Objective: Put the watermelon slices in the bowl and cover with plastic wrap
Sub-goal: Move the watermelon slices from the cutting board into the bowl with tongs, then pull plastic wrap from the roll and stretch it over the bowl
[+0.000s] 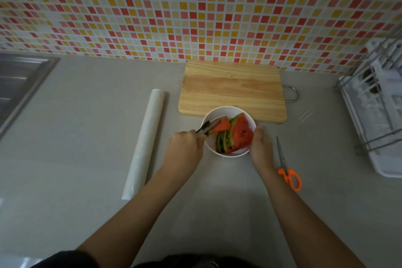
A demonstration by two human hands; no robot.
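A white bowl [226, 111] stands on the grey counter just in front of the wooden cutting board [231, 90]. Several watermelon slices [240, 135] lean inside it, rinds to the left. My left hand [186, 144] grips metal tongs [205, 129] that pinch one more slice [224, 125] over the bowl's left side. My right hand [260, 143] holds the bowl's right rim. A long roll of plastic wrap [144, 142] lies on the counter to the left.
Orange-handled scissors [287, 167] lie right of my right forearm. A white dish rack [378, 104] stands at the far right, a steel sink [19, 85] at the far left. The tiled wall runs behind the board.
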